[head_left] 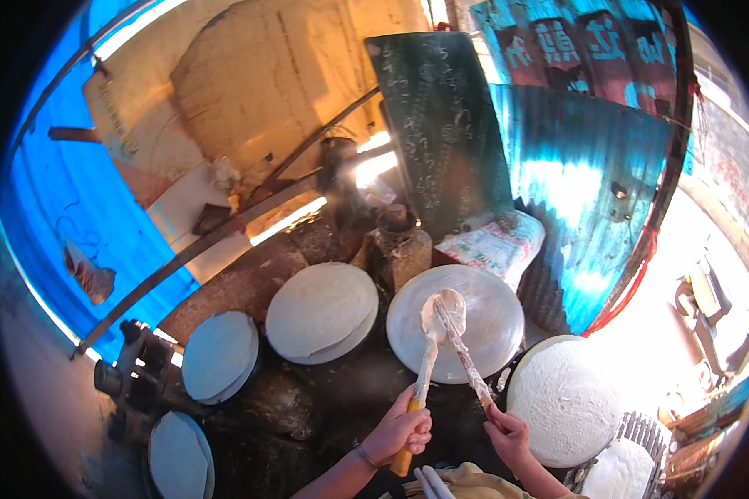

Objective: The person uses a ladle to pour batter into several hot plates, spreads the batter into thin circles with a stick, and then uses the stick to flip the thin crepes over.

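My left hand point(399, 428) is closed around the wooden handle of a ladle point(427, 366), whose shaft and round bowl are caked with pale batter. In my right hand point(508, 434) is a thin batter-coated stick point(468, 358), and its far end meets the ladle's bowl. Both tools are over a round, grey-white griddle point(495, 320) in the middle. To the right, beside my right hand, another round griddle point(567, 399) carries a white, rough-textured layer of batter. What kind of tip the stick has is hidden in the batter.
Left of the middle griddle sit several round plates with pale flatbreads, among them a large one point(320, 308) and a smaller one point(219, 353). A white round point(620, 470) lies on a ribbed rack at lower right. Behind stand a crusted pot point(399, 245), a sack point(503, 245) and a dark board point(445, 125).
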